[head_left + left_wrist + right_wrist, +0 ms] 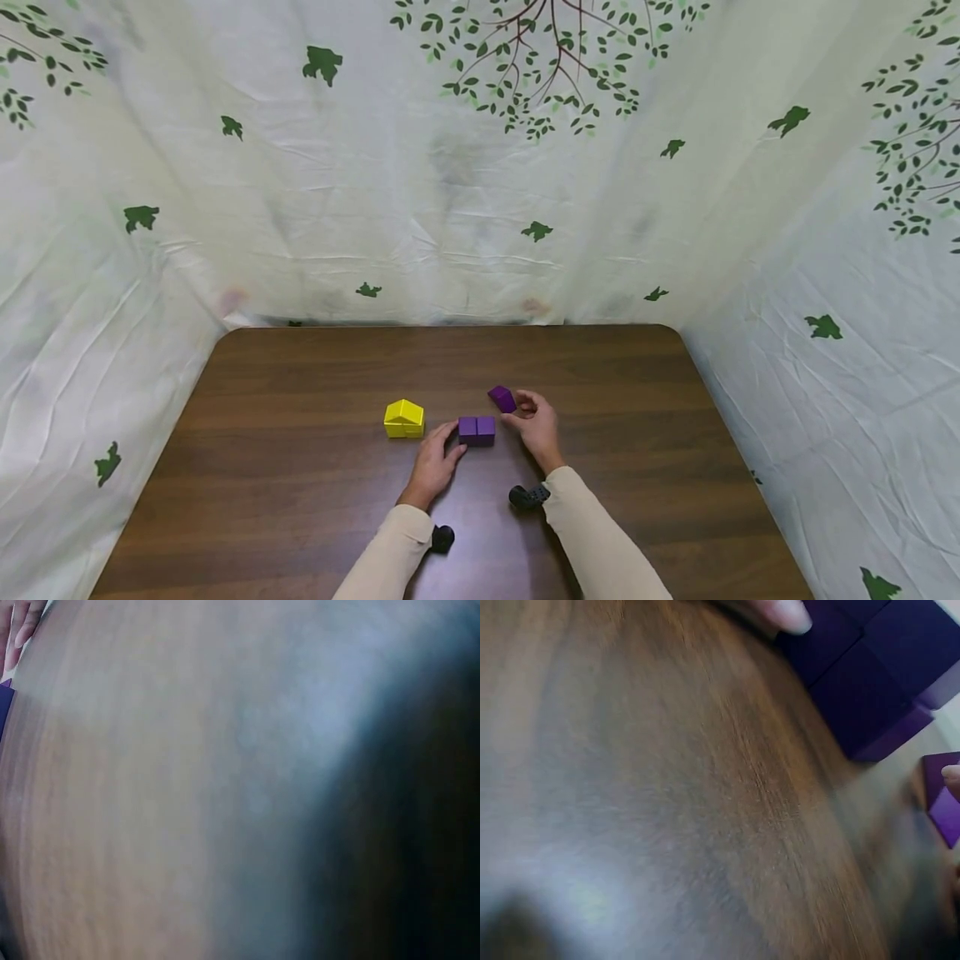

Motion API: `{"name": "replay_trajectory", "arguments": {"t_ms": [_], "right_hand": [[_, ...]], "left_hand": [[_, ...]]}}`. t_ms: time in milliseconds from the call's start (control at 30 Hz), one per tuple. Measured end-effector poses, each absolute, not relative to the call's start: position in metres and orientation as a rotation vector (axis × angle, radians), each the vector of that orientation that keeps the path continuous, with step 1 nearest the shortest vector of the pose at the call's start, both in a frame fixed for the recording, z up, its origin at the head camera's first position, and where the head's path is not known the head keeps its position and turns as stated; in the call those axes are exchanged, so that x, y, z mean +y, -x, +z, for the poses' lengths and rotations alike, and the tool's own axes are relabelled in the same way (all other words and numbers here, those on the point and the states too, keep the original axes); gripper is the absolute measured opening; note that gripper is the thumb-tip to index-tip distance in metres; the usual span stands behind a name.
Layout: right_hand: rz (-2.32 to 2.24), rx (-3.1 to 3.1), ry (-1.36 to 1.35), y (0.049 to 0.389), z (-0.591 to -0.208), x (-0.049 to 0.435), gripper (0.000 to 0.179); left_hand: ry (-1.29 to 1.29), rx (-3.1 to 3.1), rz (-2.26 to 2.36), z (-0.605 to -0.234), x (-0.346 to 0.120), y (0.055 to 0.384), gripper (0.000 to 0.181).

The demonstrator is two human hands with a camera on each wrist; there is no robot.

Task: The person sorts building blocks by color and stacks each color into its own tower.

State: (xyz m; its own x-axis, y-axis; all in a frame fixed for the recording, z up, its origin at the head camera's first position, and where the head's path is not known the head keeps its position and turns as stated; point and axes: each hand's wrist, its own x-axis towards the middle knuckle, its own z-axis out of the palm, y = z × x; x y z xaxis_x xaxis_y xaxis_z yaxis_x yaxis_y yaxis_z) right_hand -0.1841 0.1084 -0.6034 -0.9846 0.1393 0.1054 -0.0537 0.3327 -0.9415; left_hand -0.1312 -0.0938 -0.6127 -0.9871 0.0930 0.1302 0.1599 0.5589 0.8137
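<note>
Two purple blocks [477, 431] stand side by side on the table, their cube-like faces also showing in the right wrist view. At their left side is my left hand [435, 462], fingers extended and thumb near the front corner; a fingertip [787, 613] of it meets the blocks in the right wrist view. My right hand [536, 429] pinches a purple triangular block [502, 398] by its near corner, just behind and right of the pair. In the right wrist view a fingertip overlaps that triangular block [943, 799]. The left wrist view is mostly blurred tabletop.
Left of my left hand stands a small yellow block house [404, 419] with a peaked top. The brown wooden table [300, 500] has rounded far corners. White cloth [450, 192] printed with leaves hangs behind it and along both sides.
</note>
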Motion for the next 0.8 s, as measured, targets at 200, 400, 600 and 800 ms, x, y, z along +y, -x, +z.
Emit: {"name": "replay_trajectory", "arguments": {"t_ms": [200, 400, 600, 800], "right_hand": [[1.591, -2.519, 0.105, 0.196, -0.605, 0.102, 0.046], [1.491, -2.561, 0.095, 0.197, -0.605, 0.1, 0.04], [1.47, -2.556, 0.07, 0.195, -0.606, 0.101, 0.035], [1.483, -2.526, 0.027, 0.195, -0.608, 0.102, 0.033]], "left_hand": [[0.24, -2.705, -1.411, -0.612, -0.095, 0.131, 0.042], [0.282, -2.656, -1.397, -0.613, -0.094, 0.131, 0.041], [0.284, -2.64, -1.408, -0.615, -0.094, 0.131, 0.041], [0.282, -2.648, -1.404, -0.615, -0.095, 0.131, 0.041]]}}
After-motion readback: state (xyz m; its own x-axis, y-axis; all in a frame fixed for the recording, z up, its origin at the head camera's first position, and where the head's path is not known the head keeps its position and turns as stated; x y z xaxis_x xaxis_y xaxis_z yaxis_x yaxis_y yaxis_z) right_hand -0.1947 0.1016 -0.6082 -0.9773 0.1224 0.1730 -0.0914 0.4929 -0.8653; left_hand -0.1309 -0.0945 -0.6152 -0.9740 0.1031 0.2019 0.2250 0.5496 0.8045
